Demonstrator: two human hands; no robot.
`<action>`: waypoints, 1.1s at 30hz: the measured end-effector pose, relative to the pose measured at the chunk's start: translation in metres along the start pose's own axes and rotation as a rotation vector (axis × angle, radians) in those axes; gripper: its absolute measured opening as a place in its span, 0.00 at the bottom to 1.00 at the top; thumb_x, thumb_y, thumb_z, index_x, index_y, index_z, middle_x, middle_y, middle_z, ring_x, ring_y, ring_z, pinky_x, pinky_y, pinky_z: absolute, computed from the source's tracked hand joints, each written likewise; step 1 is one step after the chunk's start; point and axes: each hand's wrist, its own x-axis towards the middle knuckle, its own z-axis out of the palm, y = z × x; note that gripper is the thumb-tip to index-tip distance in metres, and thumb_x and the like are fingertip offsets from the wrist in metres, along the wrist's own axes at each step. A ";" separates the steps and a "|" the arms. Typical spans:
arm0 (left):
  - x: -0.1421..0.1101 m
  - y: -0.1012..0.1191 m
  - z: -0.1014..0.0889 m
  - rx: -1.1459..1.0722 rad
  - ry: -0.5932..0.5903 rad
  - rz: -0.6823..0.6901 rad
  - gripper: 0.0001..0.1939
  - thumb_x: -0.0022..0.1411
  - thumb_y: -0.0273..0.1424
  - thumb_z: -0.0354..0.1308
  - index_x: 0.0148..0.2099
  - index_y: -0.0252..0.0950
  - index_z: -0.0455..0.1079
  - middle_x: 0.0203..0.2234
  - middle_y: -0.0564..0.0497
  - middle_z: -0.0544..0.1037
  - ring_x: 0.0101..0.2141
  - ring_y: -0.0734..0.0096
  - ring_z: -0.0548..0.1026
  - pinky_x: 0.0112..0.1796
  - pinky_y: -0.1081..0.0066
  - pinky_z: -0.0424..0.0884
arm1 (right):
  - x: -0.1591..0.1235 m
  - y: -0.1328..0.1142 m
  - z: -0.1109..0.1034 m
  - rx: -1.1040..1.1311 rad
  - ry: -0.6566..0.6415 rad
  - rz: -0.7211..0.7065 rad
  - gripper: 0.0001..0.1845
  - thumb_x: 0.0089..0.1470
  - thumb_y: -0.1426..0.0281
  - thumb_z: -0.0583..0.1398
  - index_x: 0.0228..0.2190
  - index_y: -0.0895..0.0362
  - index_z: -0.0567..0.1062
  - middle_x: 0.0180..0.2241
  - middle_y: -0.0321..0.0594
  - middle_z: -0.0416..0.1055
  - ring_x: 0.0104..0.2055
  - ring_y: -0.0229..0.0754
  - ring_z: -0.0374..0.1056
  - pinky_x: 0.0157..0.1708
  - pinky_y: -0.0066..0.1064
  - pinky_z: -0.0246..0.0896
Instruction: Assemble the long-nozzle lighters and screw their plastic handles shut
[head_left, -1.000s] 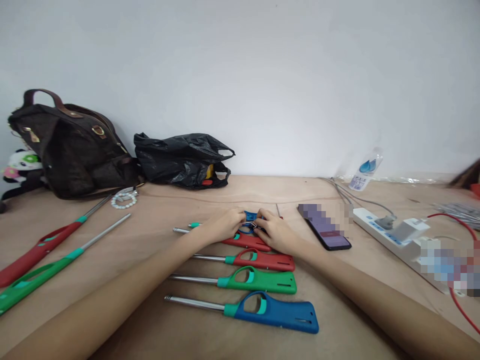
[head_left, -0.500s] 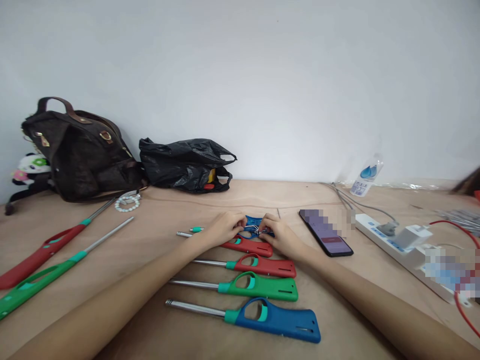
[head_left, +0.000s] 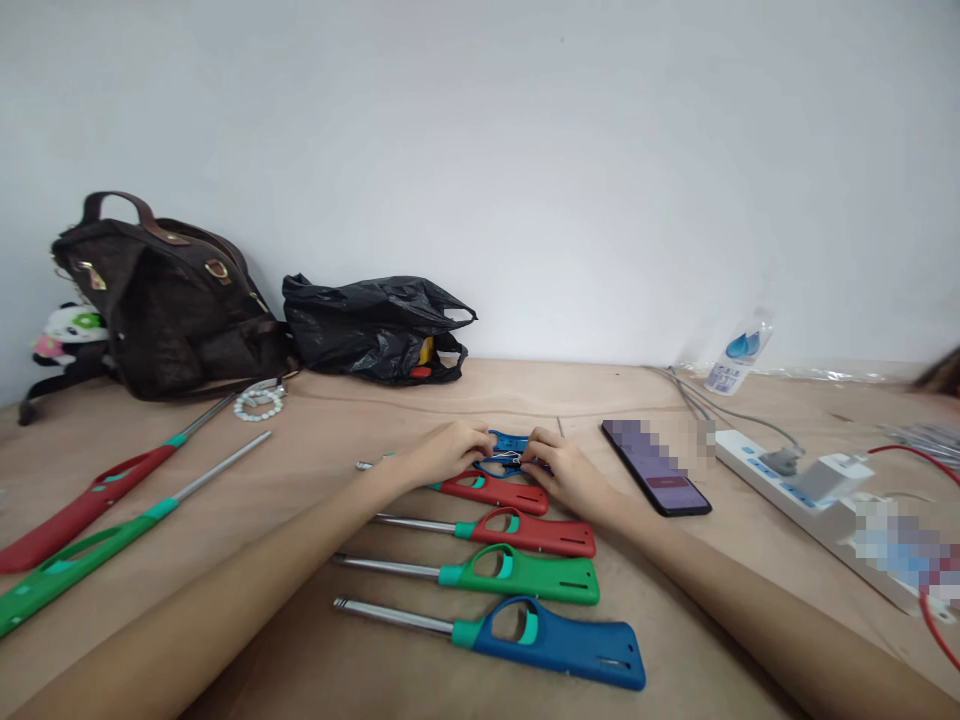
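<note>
Both hands meet over a blue lighter (head_left: 508, 440) at the far end of a row of long-necked lighters. Its blue body looks opened up, with thin white wires (head_left: 514, 458) showing in it. The fingers of my left hand (head_left: 455, 448) are closed at its left side. From the right, my right hand (head_left: 561, 466) pinches at the same body, fingertips by the wires. Just nearer lie a red lighter (head_left: 517, 495), a second red lighter (head_left: 566, 535), a green lighter (head_left: 555, 578) and another blue lighter (head_left: 585, 645). My left hand and forearm cover some metal necks.
At left lie a longer red lighter (head_left: 97, 505) and a longer green lighter (head_left: 97, 555), near a bead bracelet (head_left: 259, 403). A dark backpack (head_left: 172, 310) and black plastic bag (head_left: 367, 325) stand behind. To the right are a phone (head_left: 656, 470), power strip (head_left: 795, 500) and bottle (head_left: 739, 360).
The view has shifted slightly. Both hands stay at the opened blue lighter with only small finger movements, and the white wires between them sit a little differently.
</note>
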 end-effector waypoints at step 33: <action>-0.013 -0.023 -0.041 0.174 -0.249 -0.191 0.14 0.50 0.17 0.53 0.36 0.35 0.74 0.32 0.50 0.73 0.30 0.70 0.71 0.30 0.76 0.62 | -0.001 0.005 0.013 -0.009 0.090 -0.041 0.08 0.59 0.77 0.54 0.29 0.55 0.66 0.33 0.40 0.66 0.36 0.42 0.64 0.38 0.33 0.62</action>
